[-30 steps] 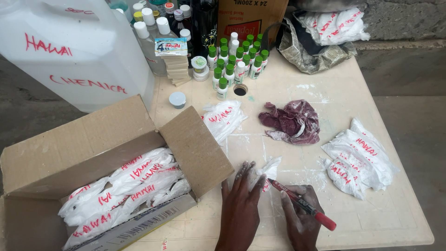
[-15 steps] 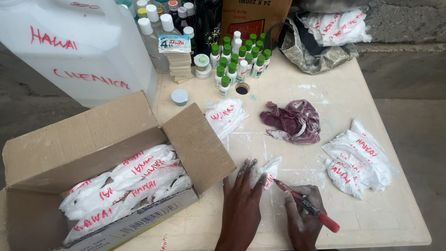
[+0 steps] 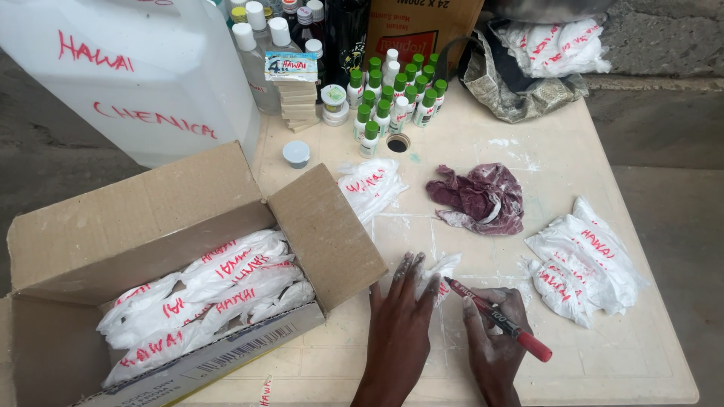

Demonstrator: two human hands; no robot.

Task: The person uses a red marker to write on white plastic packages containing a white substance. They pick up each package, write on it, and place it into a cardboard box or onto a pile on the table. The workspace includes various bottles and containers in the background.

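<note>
My left hand (image 3: 397,320) lies flat on a small white plastic packet (image 3: 440,270) at the near edge of the cream table (image 3: 603,362), pinning it down. My right hand (image 3: 494,332) grips a red marker (image 3: 501,319), its tip touching the packet. Both hands are dusted with white powder. To the left stands an open cardboard box (image 3: 188,226) filled with several white packets (image 3: 204,294) marked in red.
A pile of marked packets (image 3: 584,260) lies at the right, one more packet (image 3: 369,185) sits mid-table beside a maroon rag (image 3: 479,197). Behind stand a large white jerrycan (image 3: 128,68), several green-capped bottles (image 3: 392,102), stacked soap bars (image 3: 296,98), a small lid (image 3: 296,153) and a bag of packets (image 3: 539,53).
Both hands stay on the packet; the marker tip has shifted only slightly. The view has drifted a little.
</note>
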